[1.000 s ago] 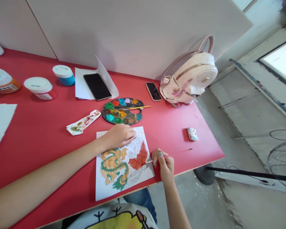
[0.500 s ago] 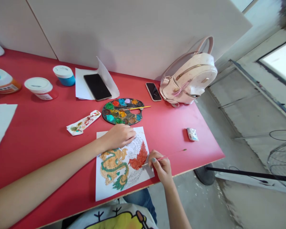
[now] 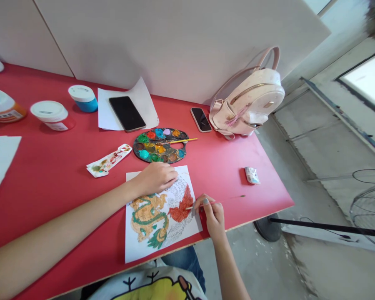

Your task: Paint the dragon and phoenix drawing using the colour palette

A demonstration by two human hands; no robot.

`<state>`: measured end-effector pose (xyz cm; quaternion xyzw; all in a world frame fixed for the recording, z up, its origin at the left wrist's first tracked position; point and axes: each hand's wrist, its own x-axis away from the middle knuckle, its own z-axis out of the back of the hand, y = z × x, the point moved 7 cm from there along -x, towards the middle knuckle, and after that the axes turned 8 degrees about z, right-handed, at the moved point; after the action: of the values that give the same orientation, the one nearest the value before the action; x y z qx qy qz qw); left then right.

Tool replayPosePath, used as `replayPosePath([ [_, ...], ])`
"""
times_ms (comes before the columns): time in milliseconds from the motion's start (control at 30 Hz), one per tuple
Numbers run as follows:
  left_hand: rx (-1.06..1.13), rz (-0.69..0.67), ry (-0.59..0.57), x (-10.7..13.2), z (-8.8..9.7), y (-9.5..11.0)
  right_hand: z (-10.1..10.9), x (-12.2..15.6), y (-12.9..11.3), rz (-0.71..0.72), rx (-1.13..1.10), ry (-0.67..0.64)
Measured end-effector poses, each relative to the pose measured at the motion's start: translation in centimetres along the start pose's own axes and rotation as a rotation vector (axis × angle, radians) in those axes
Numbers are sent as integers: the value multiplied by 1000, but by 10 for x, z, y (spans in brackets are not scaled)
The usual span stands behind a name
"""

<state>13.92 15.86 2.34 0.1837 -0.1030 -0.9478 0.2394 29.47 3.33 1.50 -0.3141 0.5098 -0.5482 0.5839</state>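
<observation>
A white sheet (image 3: pixel 134 243) with a painted orange-and-green dragon and a red bird lies at the near edge of the red table (image 3: pixel 50 166). My left hand (image 3: pixel 156 178) rests on the sheet's top edge, fingers curled, pressing it down. My right hand (image 3: pixel 211 214) pinches a thin paintbrush (image 3: pixel 228 200), whose tip touches the red bird (image 3: pixel 181 208). An oval palette (image 3: pixel 160 145) full of paint wells lies just beyond the sheet, with a yellow-handled brush (image 3: pixel 181 141) across it.
Two phones (image 3: pixel 127 113) (image 3: pixel 201 119), one on loose paper, and a pale pink backpack (image 3: pixel 248 102) stand by the wall. Paint jars (image 3: pixel 51 115) (image 3: pixel 82 98) sit far left. A stained paper strip (image 3: pixel 109 160) and a small wrapper (image 3: pixel 251 175) lie on the table. The table's right edge drops to the floor.
My right hand has slid left and slightly up along the sheet, bringing the brush tip further onto the red bird. The loose paper under the phone has flattened. My left hand has not moved.
</observation>
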Motion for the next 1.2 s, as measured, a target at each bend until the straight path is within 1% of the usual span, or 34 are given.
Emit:
replayPosePath([
  [67, -6, -8, 7, 0, 0, 1, 7, 0, 3, -23, 54, 103],
  [133, -5, -14, 12, 0, 0, 1, 12, 0, 2, -7, 73, 165],
  [167, -2, -14, 12, 0, 0, 1, 12, -1, 0, 8, 67, 158],
  [200, 3, -12, 11, 0, 0, 1, 10, -1, -2, 28, 49, 125],
  [300, 19, -6, 6, 0, 1, 0, 0, -1, -9, 80, -39, -29],
  [367, 25, -5, 1, 0, 1, 0, -4, 0, -9, 74, -46, -74],
  [433, 21, -6, 2, 0, 1, 0, -1, 1, -4, 36, 13, -32],
  [500, 10, -9, 9, 0, 1, 1, 5, 2, 0, 3, 73, 58],
  [567, -5, -12, 12, 0, 1, 1, 9, 2, 1, 5, 73, 122],
  [600, -12, -11, 10, 0, 1, 1, 9, 2, 0, 20, 54, 121],
  [667, -19, -8, 2, 0, 0, 1, 4, 1, -4, 53, 10, 56],
  [733, -20, -1, -5, 0, 0, 1, 0, 1, -5, 58, 9, -6],
  [800, -21, 2, -8, 0, 0, 1, 1, 2, -2, 27, 55, 13],
  [867, -22, 1, -8, 0, 0, 1, 7, 3, 1, 8, 105, 87],
  [933, -19, -2, -3, 0, 0, 2, 10, 3, 1, 23, 115, 131],
  [1000, -14, -5, 5, 0, 1, 2, 8, 2, -2, 61, 94, 108],
  [1133, -14, -7, 17, 0, 0, 2, -1, -1, -9, 106, 89, -8],
  [1200, -17, -10, 22, 0, 0, 2, 0, 0, -7, 87, 116, 9],
])
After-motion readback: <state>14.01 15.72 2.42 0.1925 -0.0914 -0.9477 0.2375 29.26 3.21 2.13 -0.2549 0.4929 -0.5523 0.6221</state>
